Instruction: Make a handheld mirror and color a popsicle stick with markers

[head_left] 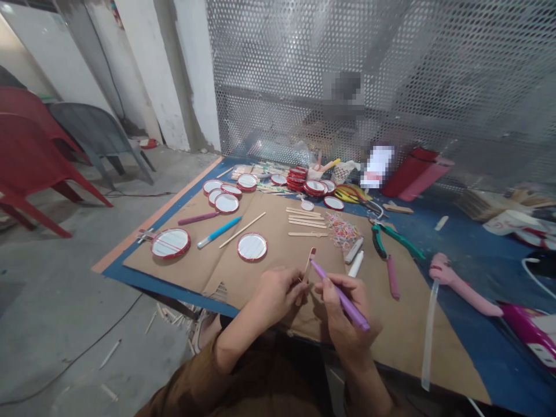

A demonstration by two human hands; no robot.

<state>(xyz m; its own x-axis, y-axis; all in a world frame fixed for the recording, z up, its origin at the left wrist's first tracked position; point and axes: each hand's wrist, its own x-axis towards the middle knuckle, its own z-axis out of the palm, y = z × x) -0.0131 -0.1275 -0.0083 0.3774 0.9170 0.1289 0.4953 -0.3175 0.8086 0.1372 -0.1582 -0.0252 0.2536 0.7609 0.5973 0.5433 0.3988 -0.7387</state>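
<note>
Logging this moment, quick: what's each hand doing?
Left hand: closed, holding a wooden craft stick.
Right hand: closed, holding a purple marker.

Brown top [243, 385] — left sleeve [186, 376] ending mid-forearm — left hand [275, 292], right hand [346, 324] bare.

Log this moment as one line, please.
left hand: holds stick | right hand: holds purple pen | its tip: at stick's reddish end | nearby: disc on cardboard
</note>
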